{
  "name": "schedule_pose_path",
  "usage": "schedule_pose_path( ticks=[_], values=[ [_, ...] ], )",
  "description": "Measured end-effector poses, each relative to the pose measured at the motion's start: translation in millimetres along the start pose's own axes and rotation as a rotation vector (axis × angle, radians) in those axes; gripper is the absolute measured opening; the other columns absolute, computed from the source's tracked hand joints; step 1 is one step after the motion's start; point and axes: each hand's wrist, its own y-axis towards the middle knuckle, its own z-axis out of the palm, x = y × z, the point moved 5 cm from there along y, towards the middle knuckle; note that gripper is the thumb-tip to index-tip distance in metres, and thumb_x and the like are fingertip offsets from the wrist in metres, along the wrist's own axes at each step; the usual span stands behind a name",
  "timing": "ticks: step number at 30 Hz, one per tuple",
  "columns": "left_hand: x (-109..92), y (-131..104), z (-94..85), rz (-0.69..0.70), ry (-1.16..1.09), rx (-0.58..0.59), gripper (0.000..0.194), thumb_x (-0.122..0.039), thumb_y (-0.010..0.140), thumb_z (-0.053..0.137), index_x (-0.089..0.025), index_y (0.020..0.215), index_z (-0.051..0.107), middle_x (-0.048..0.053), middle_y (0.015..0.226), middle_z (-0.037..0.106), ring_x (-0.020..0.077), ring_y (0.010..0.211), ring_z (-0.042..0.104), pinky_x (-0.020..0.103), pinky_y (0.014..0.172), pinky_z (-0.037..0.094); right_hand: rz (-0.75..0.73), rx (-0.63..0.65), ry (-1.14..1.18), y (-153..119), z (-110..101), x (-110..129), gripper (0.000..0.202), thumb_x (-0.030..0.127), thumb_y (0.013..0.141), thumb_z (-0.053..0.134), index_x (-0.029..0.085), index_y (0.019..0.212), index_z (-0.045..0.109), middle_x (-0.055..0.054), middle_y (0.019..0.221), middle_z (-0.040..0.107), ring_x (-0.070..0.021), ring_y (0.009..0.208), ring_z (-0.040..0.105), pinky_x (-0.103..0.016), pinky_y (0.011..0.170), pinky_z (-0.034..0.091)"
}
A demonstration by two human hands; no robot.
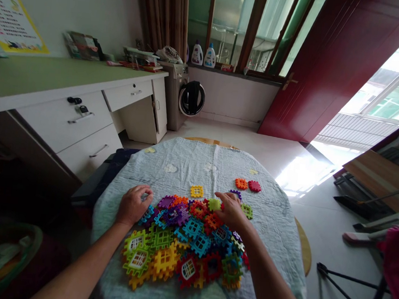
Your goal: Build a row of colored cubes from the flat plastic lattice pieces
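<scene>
The right forearm covers part of the right side of the pile of plastic pieces [192,232], and many pieces overlap, so lower ones are hard to make out. The cloth [278,240] hides most of the round desk [303,249], whose near edge is cut off; both forearms also run out of view. The left hand [134,205] is loosely curled at the pile's far left, beside a blue piece [146,214]; whether its grip holds anything I cannot tell. The right hand [231,210] bends over the far right of the pile, fingers at a lime piece [214,205]; its grip is partly hidden, so pinching or merely touching is unclear. A yellow piece [196,191] lies just beyond the pile.
</scene>
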Motion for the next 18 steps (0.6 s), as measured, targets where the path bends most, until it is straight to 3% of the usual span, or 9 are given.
schedule_pose_path(
  ticks=[4, 10, 14, 18],
  values=[
    [-1.1, -0.1, -1.0, 0.000, -0.014, -0.012, 0.023, -0.036, 0.081, 0.048, -0.020, 0.076, 0.064, 0.011, 0.100, 0.073, 0.0271, 0.101, 0.066, 0.041, 0.097, 0.049, 0.014, 0.062, -0.035, 13.9, 10.1, 0.1, 0.056, 0.020, 0.069, 0.061, 0.022, 0.125, 0.061, -0.007, 0.119, 0.067, -0.0267, 0.112, 0.051, -0.040, 0.097, 0.034],
    [-1.3, -0.1, -1.2, -0.006, -0.014, -0.002, 0.023, -0.036, 0.080, 0.049, -0.020, 0.076, 0.065, 0.012, 0.101, 0.073, 0.0276, 0.102, 0.066, 0.041, 0.098, 0.049, -0.016, -0.181, 0.001, -2.6, -2.6, -17.7, 0.054, 0.019, 0.069, 0.062, 0.022, 0.123, 0.060, -0.009, 0.117, 0.059, -0.0250, 0.108, 0.053, -0.040, 0.096, 0.041],
    [-2.3, -0.4, -1.9, -0.007, -0.017, -0.009, 0.023, -0.036, 0.080, 0.049, -0.020, 0.076, 0.065, 0.010, 0.100, 0.073, 0.0265, 0.101, 0.066, 0.040, 0.098, 0.049, 0.028, -0.374, 0.042, -20.6, -19.7, -55.0, 0.047, 0.031, 0.072, 0.064, 0.021, 0.118, 0.063, -0.009, 0.110, 0.059, -0.0255, 0.105, 0.054, -0.041, 0.097, 0.044],
    [-3.2, -0.1, -2.6, -0.008, -0.012, -0.010, 0.022, -0.036, 0.079, 0.049, -0.021, 0.075, 0.065, 0.010, 0.099, 0.073, 0.0263, 0.099, 0.066, 0.040, 0.097, 0.049, 0.170, -0.465, 0.051, -41.6, -28.0, -107.5, 0.056, 0.037, 0.069, 0.064, 0.021, 0.123, 0.060, -0.008, 0.105, 0.063, -0.0266, 0.102, 0.057, -0.045, 0.096, 0.044]
  ],
)
